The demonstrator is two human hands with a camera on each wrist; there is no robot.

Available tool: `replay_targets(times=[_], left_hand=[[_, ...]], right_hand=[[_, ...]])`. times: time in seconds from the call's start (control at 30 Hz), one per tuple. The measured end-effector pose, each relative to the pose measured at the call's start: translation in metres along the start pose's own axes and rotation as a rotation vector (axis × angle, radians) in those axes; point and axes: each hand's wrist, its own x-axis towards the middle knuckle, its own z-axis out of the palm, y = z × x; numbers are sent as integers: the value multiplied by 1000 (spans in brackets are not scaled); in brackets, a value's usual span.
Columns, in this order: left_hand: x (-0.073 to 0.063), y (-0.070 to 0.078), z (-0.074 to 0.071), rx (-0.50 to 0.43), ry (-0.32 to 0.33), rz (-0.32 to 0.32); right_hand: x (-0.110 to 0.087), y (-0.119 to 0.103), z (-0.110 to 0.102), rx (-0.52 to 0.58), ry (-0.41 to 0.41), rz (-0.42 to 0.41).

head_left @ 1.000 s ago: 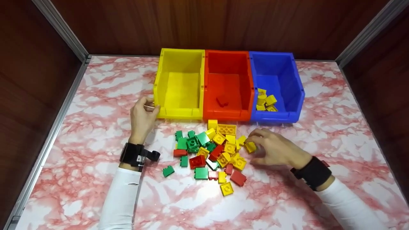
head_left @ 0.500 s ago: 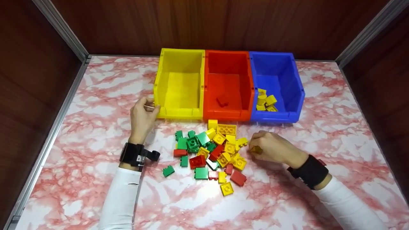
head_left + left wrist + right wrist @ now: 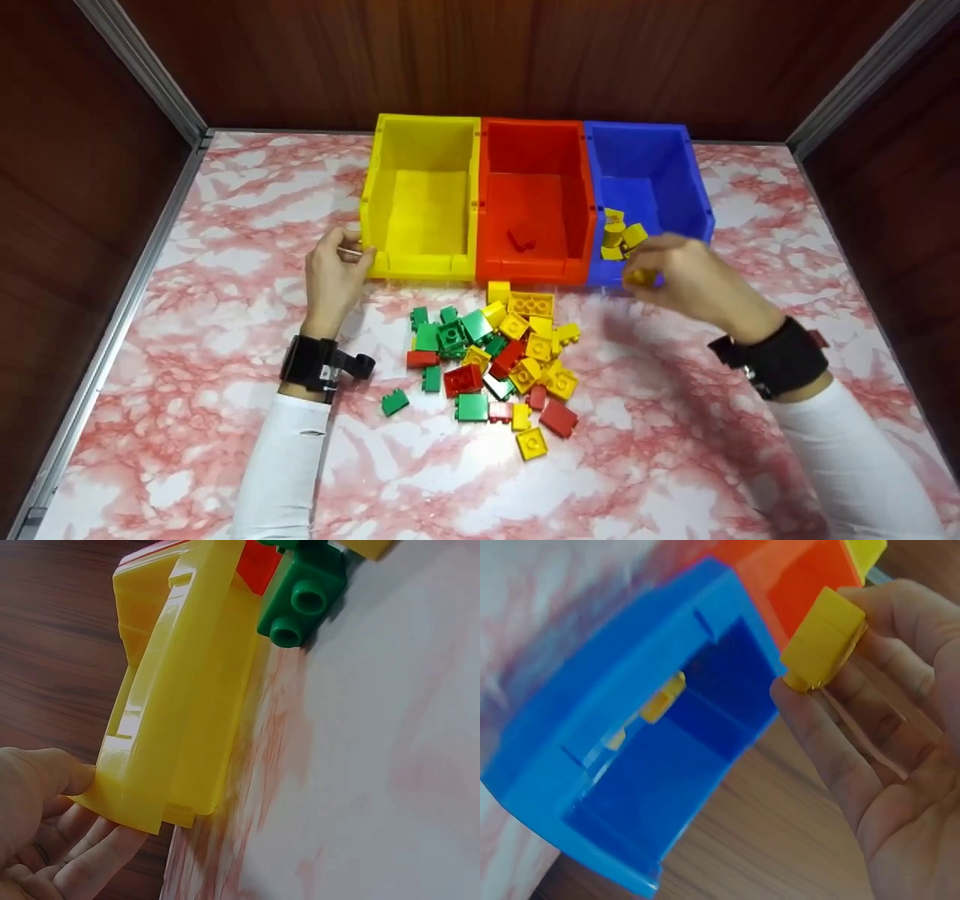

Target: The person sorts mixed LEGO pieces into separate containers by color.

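My right hand pinches a yellow toy brick between thumb and fingertips, over the front edge of the blue bin. Several yellow bricks lie inside that bin, partly covered by the hand in the head view. At the far left, my left hand grips the front corner of the yellow bin, thumb on one side and fingers on the other. The red bin stands between the two and has a red brick on its floor.
A loose pile of green, yellow and red bricks spreads over the marbled table in front of the bins. One green brick lies apart at the left. Dark wooden panels wall in the back and sides.
My right hand has picked up a yellow brick from the right edge of the pile and carried it up and right to the blue bin. The left hand has stayed at the yellow bin.
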Motion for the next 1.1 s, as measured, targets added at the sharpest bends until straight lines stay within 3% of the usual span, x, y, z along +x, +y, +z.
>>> replay_targets(times=[0.23, 0.73, 1.1], left_hand=[[0, 0, 0, -4, -4, -1], [-1, 2, -1, -1, -6, -2], [0, 2, -1, -12, -12, 4]], right_hand=[[22, 23, -7, -29, 34, 36], [40, 70, 25, 0, -127, 344], [37, 70, 23, -12, -134, 371]])
